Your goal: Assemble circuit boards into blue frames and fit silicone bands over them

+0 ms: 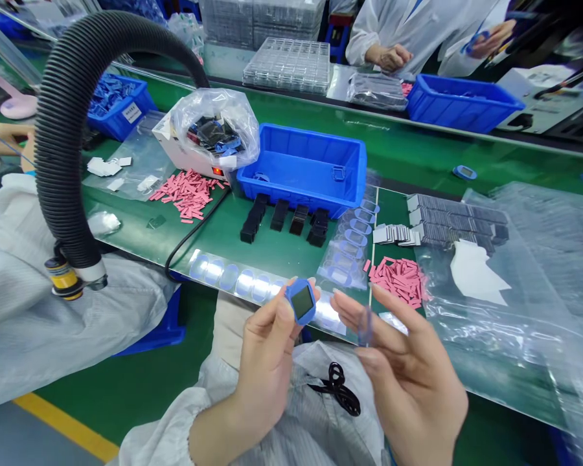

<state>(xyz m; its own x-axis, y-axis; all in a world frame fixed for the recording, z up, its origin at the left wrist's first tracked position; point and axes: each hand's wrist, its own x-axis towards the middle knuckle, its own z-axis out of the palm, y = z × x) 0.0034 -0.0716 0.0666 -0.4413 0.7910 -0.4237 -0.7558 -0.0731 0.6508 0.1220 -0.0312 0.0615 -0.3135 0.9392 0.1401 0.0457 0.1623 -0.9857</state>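
My left hand [267,356] grips a small blue casing [300,301] with a grey display, between thumb and fingers. The display faces up toward me. Just to the right, my right hand [408,369] has its long fingers stretched out. A thin clear film piece [365,327], seen nearly edge-on, stands at its thumb tip against the fingers. Behind both hands, a strip of round clear stickers [230,277] lies along the bench's front edge. A second sheet of oval blue-rimmed stickers [352,243] lies farther back.
A blue bin [301,194] stands mid-bench, with black parts [298,219] before it. Pink strips lie in piles [187,194] [398,279]. Grey rectangular parts [454,220] sit on plastic at right. A black hose [61,129] arches at left. Co-workers sit at left and opposite.
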